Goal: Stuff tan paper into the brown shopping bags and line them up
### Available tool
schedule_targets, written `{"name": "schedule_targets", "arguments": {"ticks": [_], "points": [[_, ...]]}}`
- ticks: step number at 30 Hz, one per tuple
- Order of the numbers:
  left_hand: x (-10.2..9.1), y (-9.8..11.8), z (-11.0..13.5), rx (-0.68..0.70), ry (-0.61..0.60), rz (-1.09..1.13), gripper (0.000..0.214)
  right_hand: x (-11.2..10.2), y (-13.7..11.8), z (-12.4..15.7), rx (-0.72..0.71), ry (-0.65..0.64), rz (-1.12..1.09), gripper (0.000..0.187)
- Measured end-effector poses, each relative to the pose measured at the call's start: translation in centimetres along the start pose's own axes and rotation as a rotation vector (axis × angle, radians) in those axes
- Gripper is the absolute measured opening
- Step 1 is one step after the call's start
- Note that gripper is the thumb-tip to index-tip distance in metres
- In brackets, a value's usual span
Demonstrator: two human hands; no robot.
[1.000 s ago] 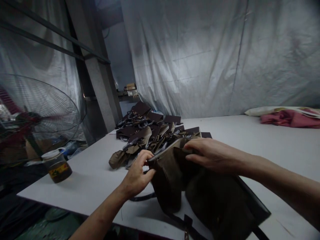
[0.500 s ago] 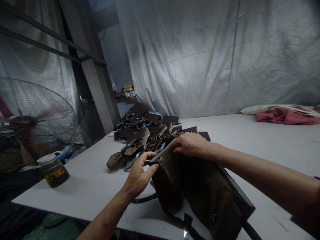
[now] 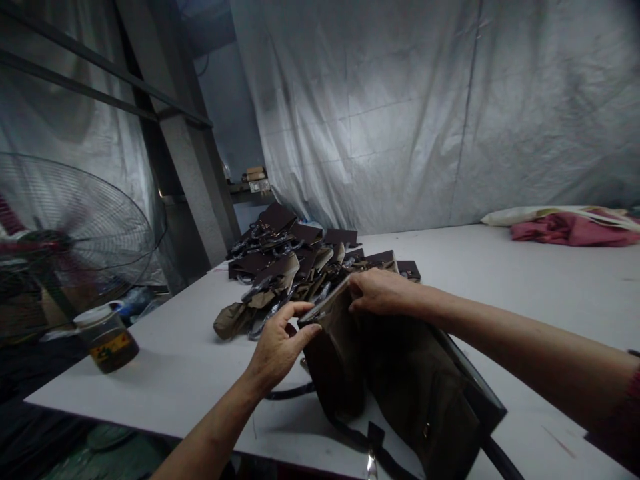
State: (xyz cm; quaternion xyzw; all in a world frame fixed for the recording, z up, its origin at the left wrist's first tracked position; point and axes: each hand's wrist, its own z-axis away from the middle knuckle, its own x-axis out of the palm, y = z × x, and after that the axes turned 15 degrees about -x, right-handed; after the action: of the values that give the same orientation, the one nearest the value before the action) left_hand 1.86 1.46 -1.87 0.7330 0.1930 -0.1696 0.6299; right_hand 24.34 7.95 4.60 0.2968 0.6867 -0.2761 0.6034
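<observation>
A dark brown handbag (image 3: 415, 380) with an olive lining lies on the white table in front of me, its mouth spread toward me. My left hand (image 3: 280, 340) pinches the bag's left upper corner between thumb and fingers. Farther along the same rim, my right hand (image 3: 377, 291) grips the edge, its fingertips curled over and partly hidden. Dark straps hang from the bag, and a metal clasp (image 3: 371, 463) shows on one near the table's front edge.
A heap of similar dark bags (image 3: 280, 267) covers the table behind my hands. To the left stand a lidded jar (image 3: 111, 350) of brown liquid and a large fan (image 3: 75, 233). Red cloth (image 3: 570, 230) lies at the far right, before a silvery sheet (image 3: 400, 120).
Almost nothing differs. The near right corner of the bag has shifted slightly to the left, while both hands keep their hold on the rim.
</observation>
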Motion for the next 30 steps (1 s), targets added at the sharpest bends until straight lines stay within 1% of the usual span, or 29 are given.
{"name": "schedule_targets", "arguments": {"ticks": [3,10,15,18,23,30], "points": [[0.1,0.0,0.0,0.012,-0.009,-0.001,0.032,0.2,0.0,-0.2,-0.017,-0.012,0.016,0.022],[0.0,-0.3,-0.1,0.030,-0.006,-0.004,0.030,0.1,0.1,-0.1,0.073,0.088,0.101,0.021],[-0.2,-0.9,-0.4,0.009,0.012,0.015,0.032,0.0,-0.2,0.5,0.082,0.091,0.221,0.027],[-0.3,-1.1,-0.5,0.003,0.026,0.034,0.034,-0.2,0.0,1.0,0.090,0.087,0.276,0.027],[-0.1,-0.8,-0.4,0.009,0.027,0.045,0.034,-0.5,0.3,1.4,0.102,0.071,0.277,0.027],[-0.1,-0.5,-0.3,0.028,0.025,0.034,0.030,-0.7,0.2,0.9,0.138,0.062,0.282,0.025]]}}
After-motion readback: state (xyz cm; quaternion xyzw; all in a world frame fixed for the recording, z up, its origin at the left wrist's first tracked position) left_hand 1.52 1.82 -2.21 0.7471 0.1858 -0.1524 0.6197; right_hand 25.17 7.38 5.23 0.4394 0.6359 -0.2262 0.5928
